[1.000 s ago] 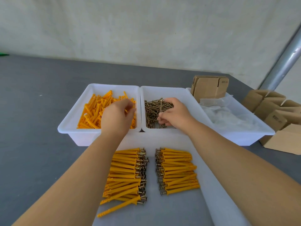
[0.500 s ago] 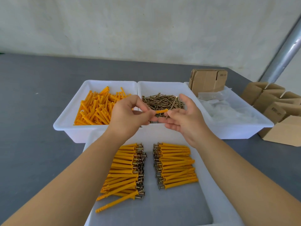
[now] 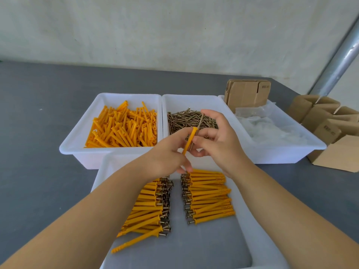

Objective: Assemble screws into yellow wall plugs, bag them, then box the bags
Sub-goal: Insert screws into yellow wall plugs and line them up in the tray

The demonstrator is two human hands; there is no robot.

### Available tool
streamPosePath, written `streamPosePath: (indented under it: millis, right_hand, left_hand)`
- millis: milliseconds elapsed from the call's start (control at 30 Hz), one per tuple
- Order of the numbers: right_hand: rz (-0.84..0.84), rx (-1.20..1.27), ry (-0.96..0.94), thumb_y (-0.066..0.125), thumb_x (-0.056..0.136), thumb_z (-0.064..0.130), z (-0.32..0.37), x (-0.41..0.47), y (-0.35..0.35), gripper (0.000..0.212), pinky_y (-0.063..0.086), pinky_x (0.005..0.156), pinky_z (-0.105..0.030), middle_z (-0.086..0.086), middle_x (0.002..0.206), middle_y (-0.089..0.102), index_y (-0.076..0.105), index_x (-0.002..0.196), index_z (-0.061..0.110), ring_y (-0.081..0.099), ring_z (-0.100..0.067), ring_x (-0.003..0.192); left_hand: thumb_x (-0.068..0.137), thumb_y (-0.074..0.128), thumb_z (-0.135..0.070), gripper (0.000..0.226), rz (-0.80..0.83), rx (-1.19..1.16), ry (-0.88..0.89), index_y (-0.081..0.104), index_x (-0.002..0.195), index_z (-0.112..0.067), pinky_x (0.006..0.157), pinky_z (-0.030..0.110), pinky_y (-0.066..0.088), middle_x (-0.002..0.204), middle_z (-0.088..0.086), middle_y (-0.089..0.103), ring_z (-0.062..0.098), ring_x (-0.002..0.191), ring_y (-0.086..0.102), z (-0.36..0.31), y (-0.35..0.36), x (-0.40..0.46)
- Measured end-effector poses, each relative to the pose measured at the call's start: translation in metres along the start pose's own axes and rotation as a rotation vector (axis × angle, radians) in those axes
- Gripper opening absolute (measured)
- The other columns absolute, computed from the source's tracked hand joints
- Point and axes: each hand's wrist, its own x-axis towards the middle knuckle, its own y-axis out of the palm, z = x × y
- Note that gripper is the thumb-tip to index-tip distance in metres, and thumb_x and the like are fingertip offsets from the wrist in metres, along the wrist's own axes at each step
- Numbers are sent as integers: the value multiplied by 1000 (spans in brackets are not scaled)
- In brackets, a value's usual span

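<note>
My left hand (image 3: pixel 167 154) pinches a yellow wall plug (image 3: pixel 190 139), held tilted upright above the near edge of the screw bin. My right hand (image 3: pixel 215 136) holds a bronze screw (image 3: pixel 200 121) between thumb and fingers, right beside the plug's top end. Behind the hands stand a white bin of loose yellow plugs (image 3: pixel 122 127) and a white bin of loose screws (image 3: pixel 182 119). Below my hands, a shallow white tray (image 3: pixel 258 239) carries two rows of assembled plugs, the left row (image 3: pixel 149 208) and the right row (image 3: pixel 209 197).
A third white bin (image 3: pixel 287 150) at the right holds clear plastic bags (image 3: pixel 272 131) and flat cardboard (image 3: pixel 246 92). Folded cardboard boxes (image 3: pixel 330 131) lie on the grey table at the far right. A metal pole (image 3: pixel 338 61) slants up at the right edge.
Both hands left their bins and met over the screw bin. The plug has turned from lying level to tilted upright, with the screw now raised beside its top end.
</note>
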Motion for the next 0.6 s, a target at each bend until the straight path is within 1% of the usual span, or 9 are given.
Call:
streamPosePath:
  millis: [67,133,167,200,233,333,433,500,600]
  right_hand:
    - [-37,-57,-47,73,87,4,-1,-1,1,66,56,60,-24,-1,87,75,43,138,33,73,-16,80]
    - [-106,-82,-90,74,87,7,-1,-1,1,65,54,60,-21,2,84,73,42,135,36,72,-15,78]
    - [-151,-93,-113,74,87,8,-1,-1,0,64,55,62,-21,3,83,73,41,135,36,72,-13,77]
    - [-196,-101,-134,74,88,9,-1,-1,-1,64,57,65,-22,5,83,73,40,135,36,72,-12,78]
    - [-230,-99,-151,73,88,8,-1,-1,-2,64,58,67,-24,5,83,74,38,135,36,73,-11,78]
    - [-253,-60,-167,70,89,5,-1,-1,-4,64,57,69,-26,4,84,75,36,134,35,74,-12,77]
    - [-237,-88,-173,71,89,5,0,-3,-2,64,59,77,-34,4,83,74,37,134,34,74,-13,76]
    - [-246,-97,-179,71,89,6,1,-4,-1,63,60,83,-41,4,83,74,37,134,33,74,-13,77]
    - [-279,-61,-188,70,89,4,3,-5,0,62,60,84,-44,0,82,75,37,134,32,74,-14,78]
  left_hand:
    - [92,39,10,53,-33,-29,-23,51,129,-27,49,15,43,87,6,58,1,55,52,-3,2,1]
    - [103,39,-15,25,-93,-64,-82,56,117,-26,44,14,32,69,-3,50,1,45,39,-2,3,3]
    - [106,37,-28,23,-121,-53,-101,58,115,-25,42,13,30,61,-8,47,1,42,37,-1,3,4]
    - [107,35,-36,28,-137,-31,-113,59,116,-25,40,12,29,53,-13,45,2,38,36,1,4,5]
    - [107,33,-38,32,-141,-18,-121,60,118,-25,38,12,28,48,-14,42,2,35,35,2,5,5]
    - [109,32,-30,29,-85,-75,-146,59,116,-24,43,21,29,48,-9,36,9,40,27,4,8,2]
    - [109,32,-22,26,-72,-107,-106,58,109,-18,51,28,36,58,-4,42,13,48,33,5,9,1]
    - [109,32,-19,26,-81,-99,-92,58,107,-17,52,27,37,60,-4,45,12,49,37,5,9,0]
    - [108,33,-19,25,-66,-86,-85,58,108,-14,50,24,36,61,-4,45,11,49,36,4,11,-2]
